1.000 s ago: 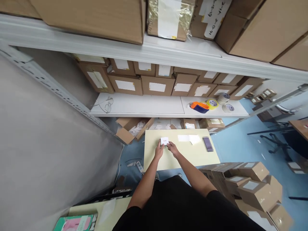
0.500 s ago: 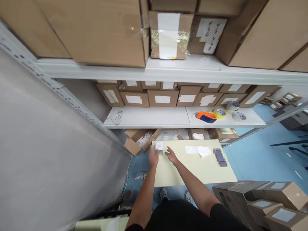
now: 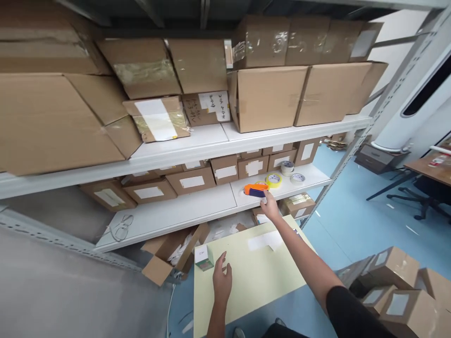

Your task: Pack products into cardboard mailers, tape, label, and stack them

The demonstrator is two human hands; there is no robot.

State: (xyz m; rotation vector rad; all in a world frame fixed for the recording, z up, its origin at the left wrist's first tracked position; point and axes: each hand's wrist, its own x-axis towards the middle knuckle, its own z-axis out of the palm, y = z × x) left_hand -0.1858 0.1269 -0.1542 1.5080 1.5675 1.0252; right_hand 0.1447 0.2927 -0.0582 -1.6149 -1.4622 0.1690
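Observation:
My right hand (image 3: 270,207) reaches to the middle shelf, its fingers closed at the right end of an orange and dark blue tape dispenser (image 3: 256,190). The dispenser is on the shelf board, just in front of a yellow tape roll (image 3: 274,180). Over the pale yellow tabletop (image 3: 243,286) my left hand (image 3: 221,280) is open, thumb and fingers apart, holding nothing. To its left, apart from it, a small box (image 3: 204,257) with a white top and green sides stands near the table's left edge. White paper sheets (image 3: 262,241) lie toward the far side.
Cardboard boxes (image 3: 192,180) line the shelves behind, with bigger ones (image 3: 271,98) above. Glasses (image 3: 121,227) rest on the shelf's left part. Pale tape rolls (image 3: 298,178) sit at its right. An open carton (image 3: 176,253) stands left of the table; stacked boxes (image 3: 398,305) stand at right.
My view has turned right and up. My right hand has gone from beside the small box to the tape dispenser. My left hand has let go of the small box and moved right of it.

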